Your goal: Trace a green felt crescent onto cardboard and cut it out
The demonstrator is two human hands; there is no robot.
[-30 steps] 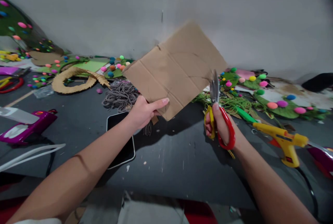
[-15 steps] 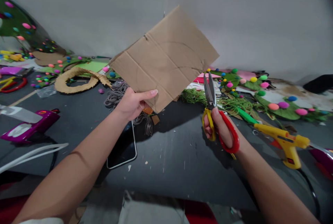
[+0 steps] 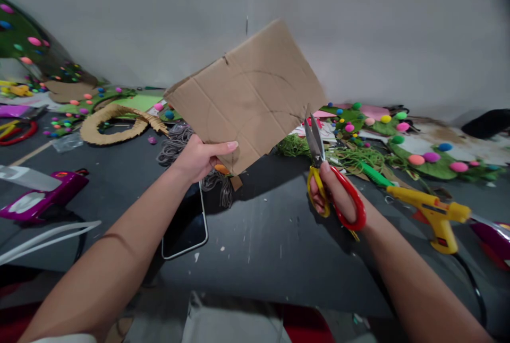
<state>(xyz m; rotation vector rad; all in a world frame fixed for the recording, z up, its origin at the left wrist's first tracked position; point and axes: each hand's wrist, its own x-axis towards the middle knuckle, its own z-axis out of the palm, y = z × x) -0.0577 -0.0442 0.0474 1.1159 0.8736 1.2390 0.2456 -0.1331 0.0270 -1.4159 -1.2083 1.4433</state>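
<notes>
My left hand (image 3: 199, 158) pinches the lower corner of a brown cardboard sheet (image 3: 247, 96) and holds it up in the air; curved pencil lines are drawn on the sheet. My right hand (image 3: 338, 194) grips scissors (image 3: 319, 157) with one yellow and one red handle. Their blades point up and touch the right edge of the cardboard, close to a drawn line.
On the dark floor, a phone (image 3: 185, 223) lies under my left arm and a yellow glue gun (image 3: 430, 210) lies right. Grey yarn (image 3: 175, 144), a cardboard ring (image 3: 113, 122), green felt pieces with coloured pompoms (image 3: 418, 154), and a purple glue gun (image 3: 43, 194) are around.
The cardboard first rose and swung left, then tipped slightly down. The scissors moved left and their blade tips now meet the sheet's right edge.
</notes>
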